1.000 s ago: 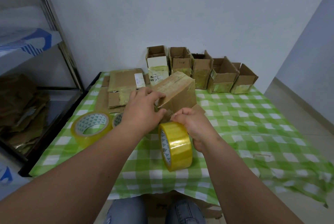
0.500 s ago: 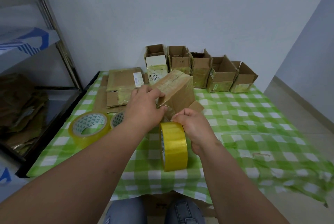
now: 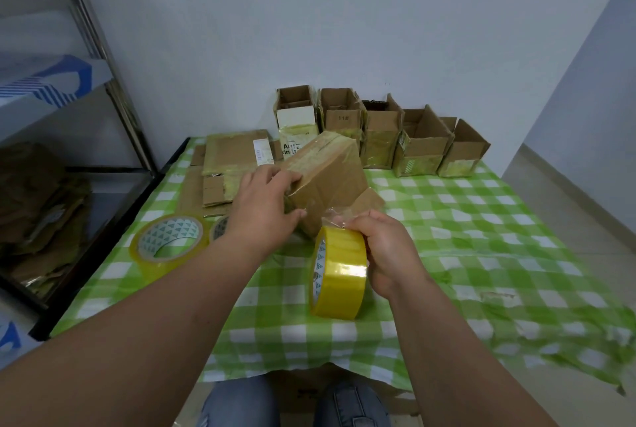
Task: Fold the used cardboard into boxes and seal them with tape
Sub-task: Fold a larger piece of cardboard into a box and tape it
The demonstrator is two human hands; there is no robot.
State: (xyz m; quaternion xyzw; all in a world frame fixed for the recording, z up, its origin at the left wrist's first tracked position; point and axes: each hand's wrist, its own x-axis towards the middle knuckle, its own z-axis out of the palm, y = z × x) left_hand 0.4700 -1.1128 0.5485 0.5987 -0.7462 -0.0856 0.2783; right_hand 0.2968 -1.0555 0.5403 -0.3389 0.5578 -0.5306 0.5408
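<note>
The left hand (image 3: 263, 206) grips the near left corner of the tilted cardboard box (image 3: 327, 182), fingers over its taped top edge and thumb against its side. The right hand (image 3: 385, 251) holds the yellow tape roll (image 3: 339, 273) on edge over the cloth, fingers curled round its rim and pinching a short clear tail of tape at the top. A second ago that roll stood lower and leaned more to the right; since then it has come up nearer the box's lower corner, and the box has tipped further so more of its top shows. The left hand has slid slightly along the edge.

The table wears a green and white checked cloth (image 3: 481, 254), set against a pale wall (image 3: 344, 30). A metal shelf rack (image 3: 103, 48) stands at left, with flattened brown cardboard piled on its lower shelf.

Along the wall a row of open boxes (image 3: 382, 130) stands upright, five in all, flaps up; their insides look bare as far as can be seen. Left of the held box lies a stack of flat cardboard (image 3: 230, 168). Nearer, a large clear tape roll (image 3: 168, 244) lies flat, with a smaller roll (image 3: 219, 228) just beside it, partly hidden by the left wrist.
</note>
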